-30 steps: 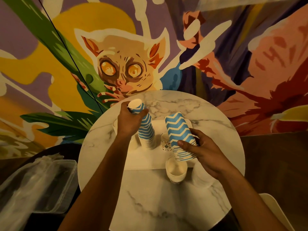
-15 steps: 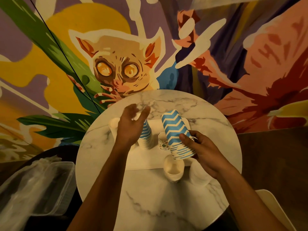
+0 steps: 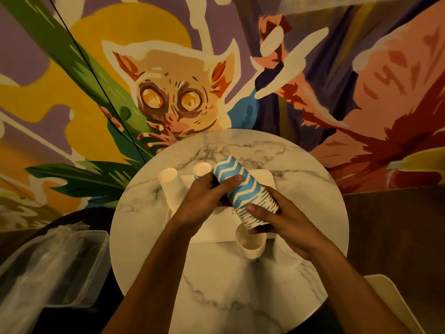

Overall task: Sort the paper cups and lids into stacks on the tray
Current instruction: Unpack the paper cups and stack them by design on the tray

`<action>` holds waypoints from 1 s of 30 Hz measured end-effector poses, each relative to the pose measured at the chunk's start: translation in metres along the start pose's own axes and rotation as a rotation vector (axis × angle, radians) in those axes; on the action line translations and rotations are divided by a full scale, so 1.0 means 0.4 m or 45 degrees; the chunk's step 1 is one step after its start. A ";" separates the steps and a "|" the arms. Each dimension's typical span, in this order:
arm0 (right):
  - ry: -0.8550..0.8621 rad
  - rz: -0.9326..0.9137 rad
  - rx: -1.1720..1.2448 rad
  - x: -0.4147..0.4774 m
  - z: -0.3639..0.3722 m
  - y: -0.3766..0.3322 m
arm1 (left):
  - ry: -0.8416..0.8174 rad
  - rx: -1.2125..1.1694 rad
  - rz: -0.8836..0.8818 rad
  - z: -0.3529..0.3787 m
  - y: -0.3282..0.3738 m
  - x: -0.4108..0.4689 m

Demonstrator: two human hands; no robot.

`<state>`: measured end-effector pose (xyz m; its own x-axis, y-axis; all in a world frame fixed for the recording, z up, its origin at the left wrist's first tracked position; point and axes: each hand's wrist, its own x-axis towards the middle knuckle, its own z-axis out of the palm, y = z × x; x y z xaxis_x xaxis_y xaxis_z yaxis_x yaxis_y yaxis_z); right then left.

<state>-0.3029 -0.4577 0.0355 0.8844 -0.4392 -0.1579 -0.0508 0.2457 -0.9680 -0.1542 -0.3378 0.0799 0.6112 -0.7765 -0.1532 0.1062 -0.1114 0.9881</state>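
Both hands hold the nested blue zigzag cups (image 3: 243,189) above the tray (image 3: 265,175): left hand (image 3: 204,201) grips the upper end, right hand (image 3: 281,220) the rim end, long axis tilted away-left

This looks like a café or small eatery. A large painted mural (image 3: 183,92) of a wide-eyed tarsier among green leaves and bright colour fills the wall behind a small round marble-patterned tabletop (image 3: 240,297). Stacks of disposable paper cups (image 3: 245,189) in a blue zigzag print sit over a pale serving tray (image 3: 212,235), and clear plastic takeaway containers (image 3: 60,266) lie to the left.
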 end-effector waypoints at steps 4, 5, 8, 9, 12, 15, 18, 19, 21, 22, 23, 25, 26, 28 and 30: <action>0.075 -0.016 0.021 0.010 0.003 0.007 | 0.059 0.073 0.038 -0.007 0.007 0.004; 0.088 -0.018 0.020 0.013 0.003 0.009 | 0.072 0.072 0.045 -0.011 0.010 0.006; 0.103 -0.021 0.011 0.016 -0.003 0.012 | 0.185 0.035 0.079 -0.031 0.032 0.017; 0.115 -0.026 0.014 0.016 -0.006 0.012 | 0.243 0.009 0.102 -0.043 0.041 0.026; 0.202 -0.043 0.050 0.019 -0.017 0.008 | 0.464 -0.063 0.212 -0.094 0.067 0.062; 0.292 -0.048 0.088 0.023 -0.027 0.005 | 0.652 0.047 0.260 -0.145 0.057 0.111; 0.322 -0.060 0.092 0.025 -0.033 0.004 | 0.683 0.282 0.207 -0.172 0.014 0.150; 0.321 -0.063 0.093 0.025 -0.034 0.004 | 0.682 0.371 0.186 -0.175 -0.001 0.160; 0.320 -0.070 0.097 0.023 -0.036 0.006 | 0.682 0.514 0.135 -0.173 -0.028 0.174; 0.320 -0.071 0.096 0.022 -0.037 0.007 | 0.679 0.561 0.114 -0.169 -0.040 0.180; 0.319 -0.070 0.092 0.022 -0.037 0.008 | 0.669 0.599 0.090 -0.166 -0.051 0.185; 0.310 -0.065 0.085 0.022 -0.038 0.010 | 0.637 0.670 0.057 -0.157 -0.069 0.193; 0.302 -0.061 0.083 0.022 -0.039 0.010 | 0.618 0.695 0.047 -0.154 -0.077 0.197; 0.291 -0.051 0.085 0.022 -0.041 0.012 | 0.585 0.718 0.016 -0.152 -0.091 0.202; 0.301 -0.032 0.090 0.022 -0.043 0.013 | 0.593 0.785 -0.017 -0.150 -0.095 0.199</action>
<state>-0.3033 -0.4752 0.0259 0.7513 -0.6341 -0.1832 0.0099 0.2883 -0.9575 -0.0627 -0.3582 0.0293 0.8943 -0.4471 -0.0204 -0.2568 -0.5498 0.7949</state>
